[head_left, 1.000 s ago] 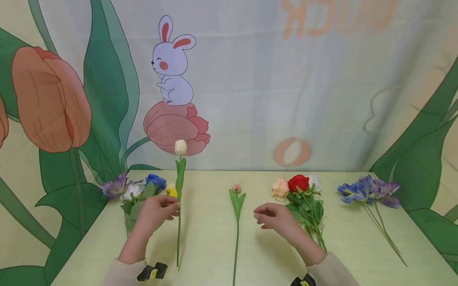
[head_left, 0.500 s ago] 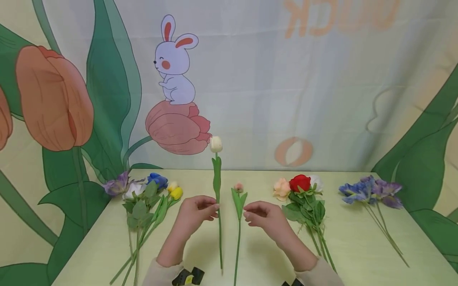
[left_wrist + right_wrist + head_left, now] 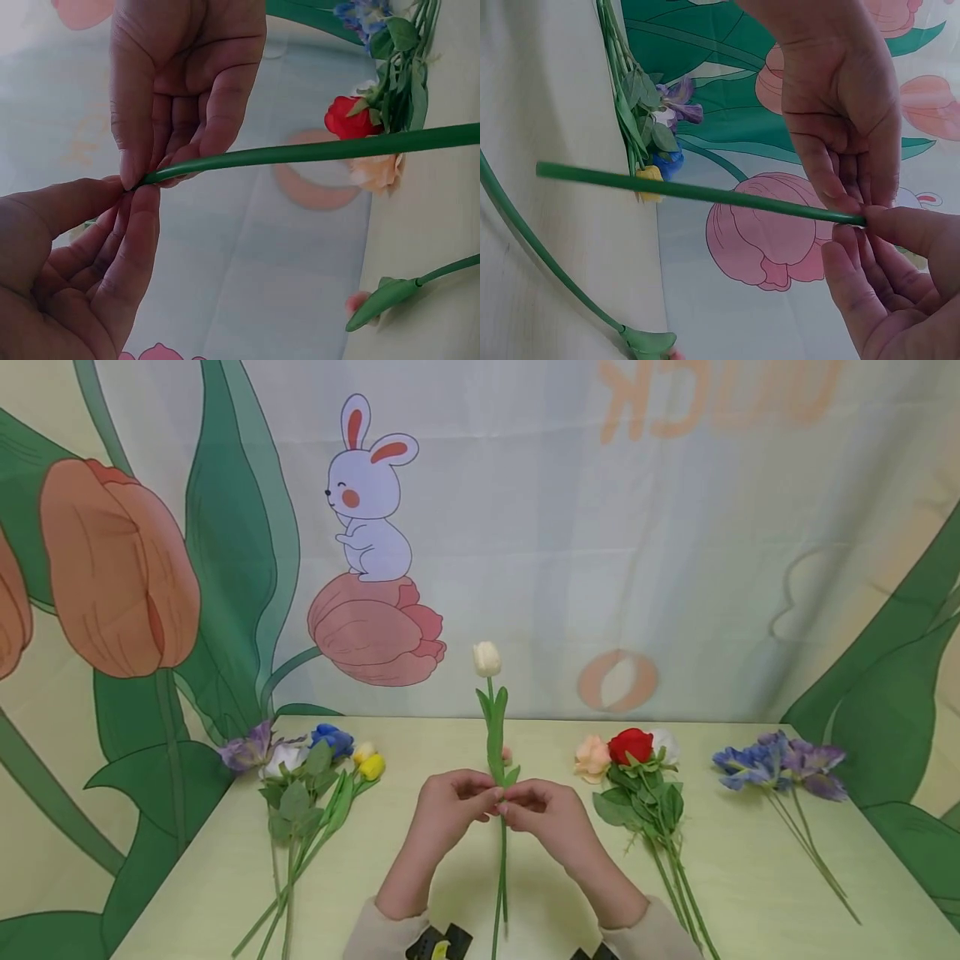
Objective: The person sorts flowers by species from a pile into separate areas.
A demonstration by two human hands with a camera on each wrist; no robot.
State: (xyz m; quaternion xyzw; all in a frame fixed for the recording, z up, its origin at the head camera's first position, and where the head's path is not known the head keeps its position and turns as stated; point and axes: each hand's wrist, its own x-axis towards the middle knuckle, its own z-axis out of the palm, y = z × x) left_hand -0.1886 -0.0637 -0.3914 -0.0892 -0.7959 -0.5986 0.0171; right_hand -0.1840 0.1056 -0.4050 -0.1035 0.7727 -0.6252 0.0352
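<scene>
A white tulip (image 3: pixel 487 658) stands upright above the middle of the table. My left hand (image 3: pixel 453 810) pinches its green stem just below the leaves, between thumb and fingers. From the other side my right hand (image 3: pixel 551 818) pinches the same spot, fingertips against those of the left. The bare stem (image 3: pixel 300 154) runs down below both hands in the left wrist view. Behind it a pink tulip (image 3: pixel 507 752) lies on the table, mostly hidden by hands and stem in the head view; its green leaves (image 3: pixel 386 301) show in the left wrist view.
On the left of the table (image 3: pixel 420 893) lies a bunch with purple, white, blue (image 3: pixel 332 740) and yellow (image 3: pixel 371 767) flowers. Peach, red (image 3: pixel 630 745) and white roses lie right of centre. Blue-purple irises (image 3: pixel 780 762) are farther right. A printed curtain (image 3: pixel 525 527) hangs behind.
My left hand has carried the white tulip rightward from the left side to the middle. My right hand has moved left and now pinches the stem too.
</scene>
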